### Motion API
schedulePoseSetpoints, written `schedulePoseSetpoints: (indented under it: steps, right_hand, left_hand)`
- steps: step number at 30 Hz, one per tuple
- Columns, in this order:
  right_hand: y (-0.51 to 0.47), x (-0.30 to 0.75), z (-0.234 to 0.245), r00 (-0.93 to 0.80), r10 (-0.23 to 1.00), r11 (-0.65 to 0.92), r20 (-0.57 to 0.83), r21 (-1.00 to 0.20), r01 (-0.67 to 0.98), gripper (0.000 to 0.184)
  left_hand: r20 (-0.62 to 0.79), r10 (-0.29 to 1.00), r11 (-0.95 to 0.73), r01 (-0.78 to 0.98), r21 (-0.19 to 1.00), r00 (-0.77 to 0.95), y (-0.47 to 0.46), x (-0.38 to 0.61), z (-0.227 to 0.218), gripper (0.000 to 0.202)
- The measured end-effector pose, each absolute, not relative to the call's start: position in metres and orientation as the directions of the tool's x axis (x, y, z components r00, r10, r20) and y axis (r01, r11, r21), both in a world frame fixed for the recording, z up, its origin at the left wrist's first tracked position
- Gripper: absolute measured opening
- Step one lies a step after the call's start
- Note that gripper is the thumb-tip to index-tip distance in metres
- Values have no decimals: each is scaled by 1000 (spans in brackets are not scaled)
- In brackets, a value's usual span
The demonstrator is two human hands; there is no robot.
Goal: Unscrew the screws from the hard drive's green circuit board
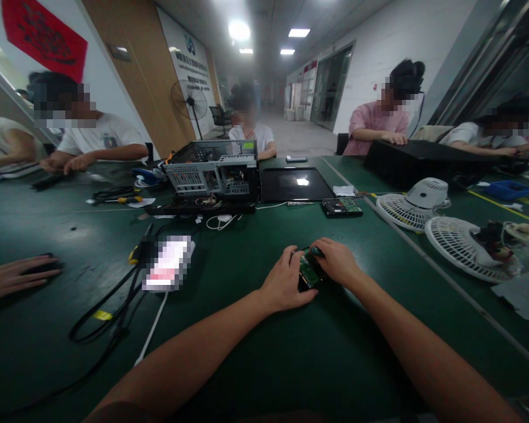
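Note:
Just ahead of me on the green table lies a hard drive (309, 271) with its green circuit board facing up. My left hand (285, 283) grips it from the left, thumb along the near edge and fingers at the far edge. My right hand (338, 259) is closed at its right side, over the board. Between those fingers shows the dark teal end of a small tool (317, 251), possibly a screwdriver; its tip is hidden. A second hard drive (341, 207) lies farther off with its board up.
An opened computer case (211, 176) stands beyond, beside a dark flat panel (296, 184). Left are a lit phone (167, 264), black cables (101, 302) and another person's hand (20, 276) on a mouse. Fan parts (471, 249) lie right. Several people sit around.

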State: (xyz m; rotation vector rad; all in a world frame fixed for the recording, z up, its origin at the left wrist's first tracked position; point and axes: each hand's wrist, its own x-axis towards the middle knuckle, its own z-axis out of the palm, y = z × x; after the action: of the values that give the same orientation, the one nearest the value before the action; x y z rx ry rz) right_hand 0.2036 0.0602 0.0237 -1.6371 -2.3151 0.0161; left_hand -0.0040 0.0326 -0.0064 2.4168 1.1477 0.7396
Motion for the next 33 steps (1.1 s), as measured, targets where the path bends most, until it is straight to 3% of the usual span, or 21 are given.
schedulePoseSetpoints:
  steps: [3,9,13,16,21,23,28,33]
  right_hand:
    - [62,212,24,-258,921,328,290,-224,918,17]
    - [65,225,26,-179,916,291,359,-287,913,15]
    - [66,230,30,-113,882,297,458,-353,887,24]
    - [66,234,37,-73,826,322,558,-363,874,25]
    - [60,237,50,-14,653,334,757,-271,903,30]
    - [57,235,51,-3,637,349,771,-285,893,36]
    - [56,226,40,87,698,357,710,-451,818,57]
    - [58,222,32,8,768,382,640,-469,796,58]
  left_hand:
    - [296,800,-594,620,512,521,31,-2,-8,107]
    - [267,865,-501,746,438,425,17,3,-11,100]
    - [255,871,-490,769,411,419,13,4,-9,96]
    - [238,859,-511,762,398,453,15,2,-7,91]
    - [228,850,-526,754,392,475,17,1,-7,82]
    - [230,850,-527,752,395,475,17,1,-8,80]
    - [243,839,-545,746,383,488,18,1,-10,76]
    - [241,830,-557,733,392,502,19,2,-11,75]
